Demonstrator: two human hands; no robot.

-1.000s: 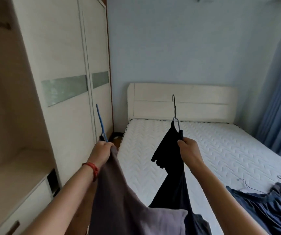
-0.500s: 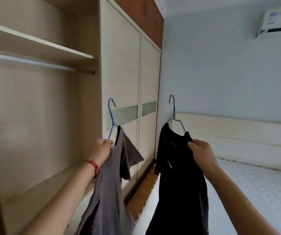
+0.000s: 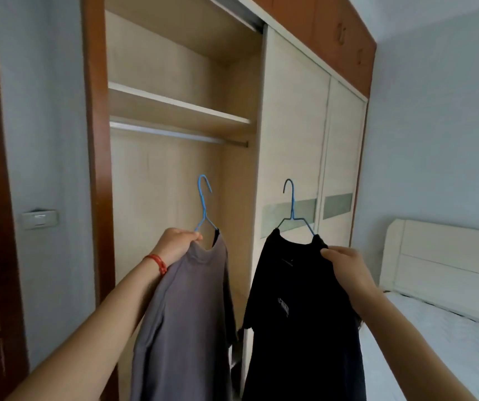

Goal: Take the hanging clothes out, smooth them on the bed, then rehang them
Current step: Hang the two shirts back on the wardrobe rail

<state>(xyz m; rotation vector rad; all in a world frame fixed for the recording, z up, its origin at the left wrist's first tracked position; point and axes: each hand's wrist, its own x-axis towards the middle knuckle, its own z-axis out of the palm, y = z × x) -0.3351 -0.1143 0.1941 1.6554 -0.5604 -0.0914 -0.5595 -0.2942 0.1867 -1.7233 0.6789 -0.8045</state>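
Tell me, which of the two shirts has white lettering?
The black shirt in the right hand; the grey shirt in the left hand is plain.

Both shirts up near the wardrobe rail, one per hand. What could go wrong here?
1. Left hand pinches only one shoulder of the blue hanger; the grey shirt could slide off as it tilts.
2. Rail sits close under the shelf; hooks may snag.
3. Right hand grips the black shirt, possibly re-creasing it.

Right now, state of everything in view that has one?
Grey shirt: on a blue hanger, held by left hand.
Black shirt: on a hanger, held by right hand.
Wardrobe: left bay open.
Rail: bare.
Shelf: nothing visible on it.
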